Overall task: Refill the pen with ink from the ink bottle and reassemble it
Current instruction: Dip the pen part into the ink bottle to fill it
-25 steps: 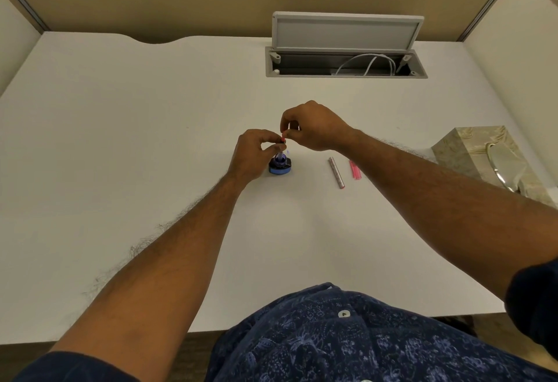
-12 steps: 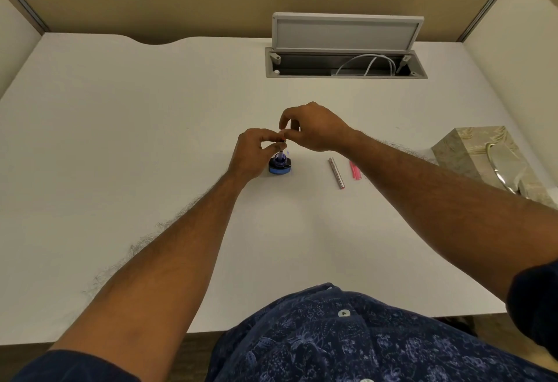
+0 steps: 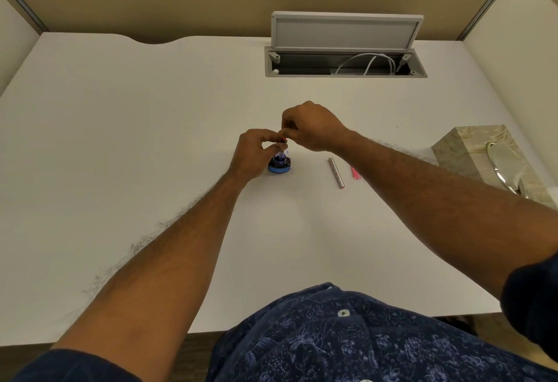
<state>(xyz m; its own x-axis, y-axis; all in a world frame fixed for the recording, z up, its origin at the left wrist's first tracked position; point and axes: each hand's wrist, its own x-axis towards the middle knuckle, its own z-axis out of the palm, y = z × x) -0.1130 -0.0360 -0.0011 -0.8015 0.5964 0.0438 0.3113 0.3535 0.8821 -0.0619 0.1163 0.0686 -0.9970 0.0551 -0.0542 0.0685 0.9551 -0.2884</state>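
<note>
Left hand (image 3: 255, 152) and right hand (image 3: 311, 128) both pinch the pen part (image 3: 283, 143) above the open ink bottle (image 3: 279, 166), mid-desk (image 3: 136, 140). Likely hazard: a knuckle nudge tips it, spilling ink.

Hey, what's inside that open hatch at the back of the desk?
A looped white cable lies inside the hatch. The near rim covers the bottom, so anything lying there cannot be seen.

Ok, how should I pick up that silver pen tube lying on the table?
Pinch the silver tube around its middle, coming straight down from above. It lies flat on the table and is thin, so fingers should fit either side.
</note>
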